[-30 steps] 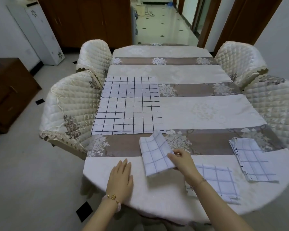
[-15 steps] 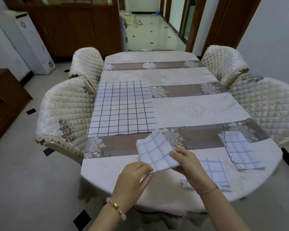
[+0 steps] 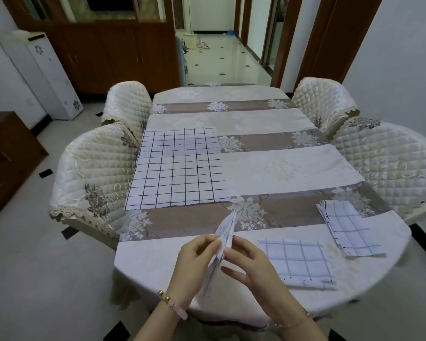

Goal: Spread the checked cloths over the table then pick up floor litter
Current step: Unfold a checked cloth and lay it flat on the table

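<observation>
A folded white checked cloth (image 3: 225, 232) is held edge-up above the near end of the table (image 3: 280, 168), pinched between my left hand (image 3: 194, 264) and my right hand (image 3: 249, 264). One checked cloth (image 3: 177, 168) lies spread flat on the table's left side. A second folded checked cloth (image 3: 298, 262) lies just right of my right hand. A third folded checked cloth (image 3: 347, 230) rests near the table's right edge.
Quilted cream chairs stand on both sides: two on the left (image 3: 94, 173) (image 3: 128, 104), two on the right (image 3: 391, 163) (image 3: 322, 104). A dark wooden cabinet (image 3: 8, 158) is at far left, a white appliance (image 3: 44, 75) behind it. Tiled floor (image 3: 35, 279) surrounds the table.
My left hand came off the table and took hold of the folded cloth. Both hands lifted it and turned it from flat to edge-up. The view rose a little.
</observation>
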Motion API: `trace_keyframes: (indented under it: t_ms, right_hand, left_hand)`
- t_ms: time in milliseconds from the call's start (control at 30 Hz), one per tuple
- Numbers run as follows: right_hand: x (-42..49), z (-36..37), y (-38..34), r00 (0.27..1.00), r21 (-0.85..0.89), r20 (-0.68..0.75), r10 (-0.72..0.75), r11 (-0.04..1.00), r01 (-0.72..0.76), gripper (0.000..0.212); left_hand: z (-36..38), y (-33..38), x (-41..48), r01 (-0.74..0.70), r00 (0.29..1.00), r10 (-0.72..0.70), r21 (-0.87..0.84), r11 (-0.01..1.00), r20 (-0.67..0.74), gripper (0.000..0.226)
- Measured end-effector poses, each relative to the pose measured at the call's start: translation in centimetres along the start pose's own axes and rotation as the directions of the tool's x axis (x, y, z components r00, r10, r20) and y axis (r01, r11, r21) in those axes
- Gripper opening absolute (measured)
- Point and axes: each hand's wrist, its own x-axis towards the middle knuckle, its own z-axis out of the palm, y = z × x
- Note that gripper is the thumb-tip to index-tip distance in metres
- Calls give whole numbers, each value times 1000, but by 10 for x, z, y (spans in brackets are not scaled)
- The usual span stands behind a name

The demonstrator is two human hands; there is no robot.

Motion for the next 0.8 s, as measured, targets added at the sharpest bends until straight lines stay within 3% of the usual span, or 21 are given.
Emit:
trace_keyframes:
  t_ms: [200,400,600,800]
  right_hand:
    - [5,-4,1,986,-44,-153,-66,997,60,11]
    - [13,-36,-20,968,82,-230,-101,989,123,22]
    - [25,-67,-34,976,129,-205,-75,986,103,26]
    - [38,-77,-28,991,382,-85,98,922,-59,33]
  left_hand:
    - [-4,4,4,10,1000,-9,-87,996,20,16]
    - [-33,14,24,5,992,-31,-205,979,-125,25]
    - [-63,17,43,21,983,-56,-199,980,-175,24]
    - [-65,7,55,30,975,-69,-181,983,-213,22]
